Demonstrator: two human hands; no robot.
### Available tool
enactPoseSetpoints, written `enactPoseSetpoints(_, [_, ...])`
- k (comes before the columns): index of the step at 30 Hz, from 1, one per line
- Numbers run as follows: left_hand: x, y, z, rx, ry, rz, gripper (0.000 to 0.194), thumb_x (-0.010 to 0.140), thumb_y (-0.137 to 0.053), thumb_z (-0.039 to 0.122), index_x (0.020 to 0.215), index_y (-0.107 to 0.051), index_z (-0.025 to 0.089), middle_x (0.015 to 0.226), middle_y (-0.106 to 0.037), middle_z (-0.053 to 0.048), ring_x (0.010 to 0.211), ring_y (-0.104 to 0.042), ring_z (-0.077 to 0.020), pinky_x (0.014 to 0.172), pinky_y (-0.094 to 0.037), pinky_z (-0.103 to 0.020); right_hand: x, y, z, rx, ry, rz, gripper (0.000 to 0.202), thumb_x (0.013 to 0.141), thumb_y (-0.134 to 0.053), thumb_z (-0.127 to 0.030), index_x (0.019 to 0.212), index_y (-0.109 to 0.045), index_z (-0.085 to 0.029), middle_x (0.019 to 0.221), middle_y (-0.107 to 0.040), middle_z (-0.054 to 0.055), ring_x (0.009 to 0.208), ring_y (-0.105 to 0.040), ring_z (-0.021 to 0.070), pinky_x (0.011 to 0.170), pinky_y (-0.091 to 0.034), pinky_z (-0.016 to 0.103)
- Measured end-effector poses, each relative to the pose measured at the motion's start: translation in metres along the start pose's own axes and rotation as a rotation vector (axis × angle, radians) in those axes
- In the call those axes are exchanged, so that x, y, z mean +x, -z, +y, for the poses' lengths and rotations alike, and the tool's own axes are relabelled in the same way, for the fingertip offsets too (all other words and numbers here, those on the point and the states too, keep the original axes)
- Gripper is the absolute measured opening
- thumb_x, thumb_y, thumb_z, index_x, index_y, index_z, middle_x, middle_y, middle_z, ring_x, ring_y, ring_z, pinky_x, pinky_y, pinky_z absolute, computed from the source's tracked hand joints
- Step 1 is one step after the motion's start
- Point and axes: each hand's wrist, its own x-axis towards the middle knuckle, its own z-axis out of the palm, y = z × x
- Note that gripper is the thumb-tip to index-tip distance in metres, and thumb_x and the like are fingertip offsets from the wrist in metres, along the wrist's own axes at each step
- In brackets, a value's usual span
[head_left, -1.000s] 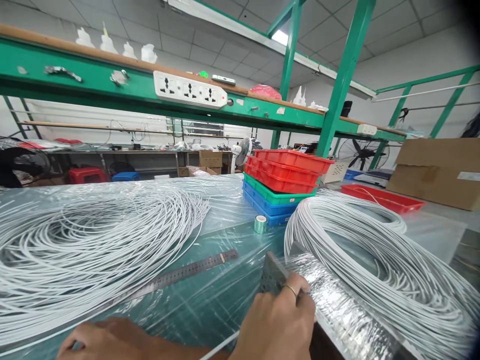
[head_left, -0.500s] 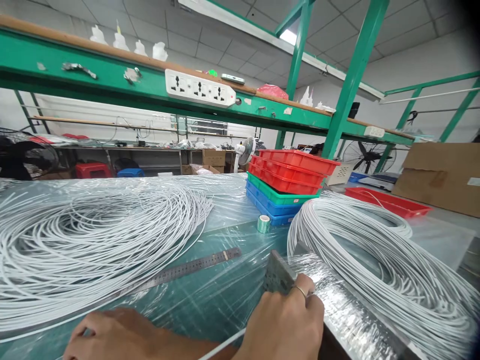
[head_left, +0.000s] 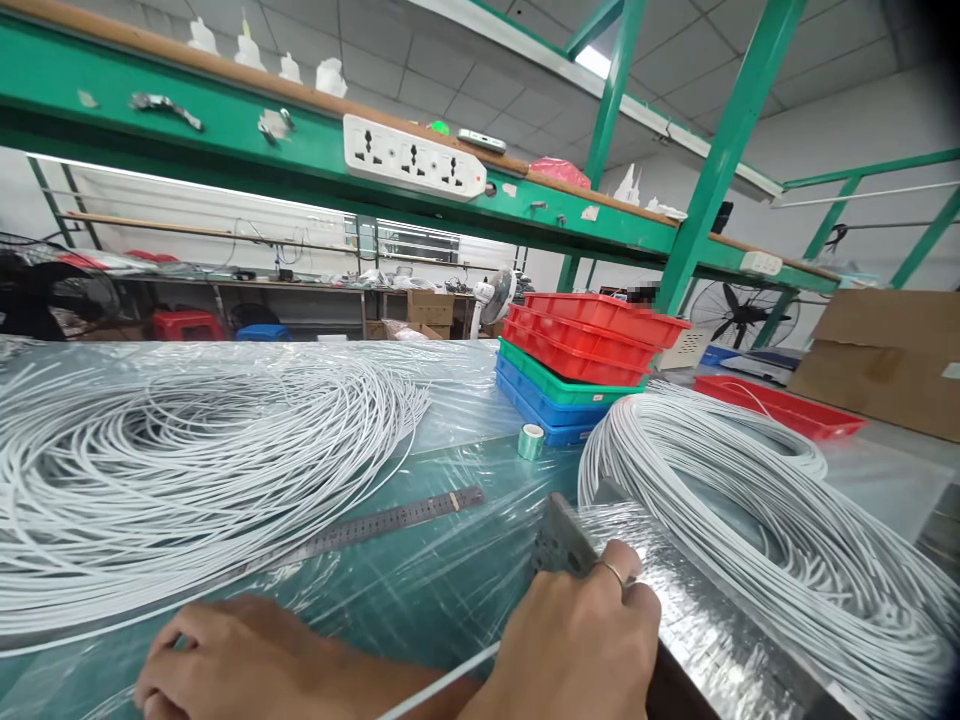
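My right hand (head_left: 574,640), with a ring on one finger, is closed over a grey metal block (head_left: 559,545) wrapped in clear film, and a thin white cable (head_left: 442,682) runs out from under it toward the left. My left hand (head_left: 225,665) lies flat on the film-covered green table (head_left: 420,590), fingers pressed down near the same cable. A large loose coil of white cable (head_left: 172,470) spreads at the left. A tighter white cable coil (head_left: 757,500) lies at the right. A steel ruler (head_left: 390,520) rests under the film between them.
Stacked red, green and blue trays (head_left: 577,365) stand mid-table with a small roll of tape (head_left: 531,441) in front. A red tray (head_left: 780,405) and cardboard box (head_left: 885,360) sit at the right. Overhead runs a green shelf with a white power strip (head_left: 414,160).
The view has tilted slightly and shifted, so both hands appear a little higher and further right. Their grip and placement on the block and table stay the same.
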Motion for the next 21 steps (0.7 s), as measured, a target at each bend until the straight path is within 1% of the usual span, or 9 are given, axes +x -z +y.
enactPoseSetpoints(2, [0.000,-0.001,0.000,-0.002,-0.011,-0.005,0.022,0.088,-0.058,0.026,0.107,-0.064,0.020,0.142,-0.060,-0.006,0.047,-0.010,-0.0125,0.043,-0.021,-0.039,0.001,0.006,-0.004,0.045,-0.014,-0.062,0.019,0.068,-0.068,-0.041,0.081,-0.067,-0.027,0.098,-0.070,-0.002,0.101,-0.071,0.0185,0.054,-0.053,0.018])
enactPoseSetpoints(4, [0.000,-0.002,0.000,-0.006,-0.025,-0.003,0.023,0.087,-0.057,0.026,0.108,-0.064,0.019,0.141,-0.060,-0.007,0.047,-0.017,-0.0133,0.043,-0.022,-0.039,0.003,0.004,-0.002,0.073,-0.049,-0.033,0.018,0.064,-0.068,-0.040,0.077,-0.066,-0.028,0.094,-0.071,-0.004,0.104,-0.070,0.0207,0.055,-0.053,0.021])
enactPoseSetpoints(8, [0.000,-0.002,0.000,-0.019,-0.033,0.045,0.024,0.085,-0.060,0.028,0.107,-0.065,0.020,0.136,-0.062,-0.008,0.053,-0.044,-0.0176,0.044,-0.021,-0.040,0.011,-0.015,0.014,0.233,-0.088,-0.028,0.018,0.054,-0.069,-0.034,0.071,-0.068,-0.032,0.084,-0.070,-0.013,0.098,-0.071,0.0214,0.053,-0.050,0.020])
enactPoseSetpoints(10, [-0.001,-0.001,0.001,-0.029,-0.032,0.034,0.025,0.085,-0.061,0.028,0.108,-0.065,0.019,0.136,-0.062,-0.009,0.058,-0.053,-0.0201,0.045,-0.022,-0.041,0.015,-0.021,0.021,0.298,-0.104,-0.026,0.020,0.050,-0.070,-0.031,0.070,-0.069,-0.034,0.082,-0.070,-0.015,0.093,-0.071,0.0211,0.051,-0.048,0.019])
enactPoseSetpoints(12, [-0.001,0.000,0.002,-0.033,-0.026,0.012,0.026,0.086,-0.059,0.027,0.110,-0.065,0.019,0.138,-0.061,-0.008,0.060,-0.056,-0.0213,0.045,-0.024,-0.042,0.017,-0.022,0.023,0.308,-0.114,-0.014,0.021,0.049,-0.069,-0.031,0.070,-0.069,-0.035,0.081,-0.070,-0.016,0.090,-0.072,0.0211,0.049,-0.047,0.019])
enactPoseSetpoints(15, [0.000,0.001,0.002,-0.033,0.005,-0.014,0.029,0.086,-0.059,0.027,0.113,-0.065,0.019,0.144,-0.059,-0.007,0.059,-0.056,-0.0217,0.047,-0.029,-0.042,0.016,-0.017,0.020,0.286,-0.104,-0.034,0.019,0.050,-0.069,-0.031,0.068,-0.070,-0.035,0.080,-0.070,-0.014,0.087,-0.072,0.0214,0.047,-0.045,0.018])
enactPoseSetpoints(18, [0.000,0.003,0.001,-0.037,0.066,-0.032,0.032,0.083,-0.063,0.023,0.115,-0.066,0.020,0.150,-0.055,-0.004,0.059,-0.058,-0.0202,0.050,-0.036,-0.040,0.014,-0.010,0.015,0.293,-0.088,-0.014,0.021,0.050,-0.070,-0.032,0.070,-0.071,-0.034,0.080,-0.071,-0.012,0.092,-0.072,0.0233,0.048,-0.047,0.019])
enactPoseSetpoints(21, [0.000,0.007,0.002,-0.093,0.108,-0.039,0.038,0.084,-0.064,0.017,0.122,-0.067,0.021,0.153,-0.053,-0.001,0.065,-0.062,-0.0187,0.057,-0.044,-0.038,0.014,0.000,0.009,0.302,-0.118,-0.057,0.015,0.049,-0.072,-0.033,0.063,-0.069,-0.032,0.076,-0.071,-0.012,0.094,-0.072,0.0242,0.046,-0.044,0.019])
